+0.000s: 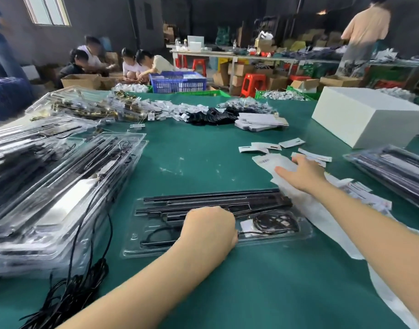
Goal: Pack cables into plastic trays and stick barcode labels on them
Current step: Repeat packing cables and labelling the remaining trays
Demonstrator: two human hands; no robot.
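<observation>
A green table cover (203, 162) runs from a tangle of loose black cables (68, 293) at the near left edge past stacked filled trays (49, 186) to a white box (370, 115) and a dim workroom where people sit among cardboard cartons. On the clear plastic tray (275, 236) at centre, the left hand (209, 230) rests with curled fingers; what they grip is hidden, and a coiled cable (277, 220) lies just right of it. Beyond the tray, the right hand (303, 173) presses spread, straight fingers on a white label sheet (272, 163).

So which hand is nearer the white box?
Right. The right hand rests on label sheets, below-left of the white box; the left hand is farther, on the clear tray.
</observation>
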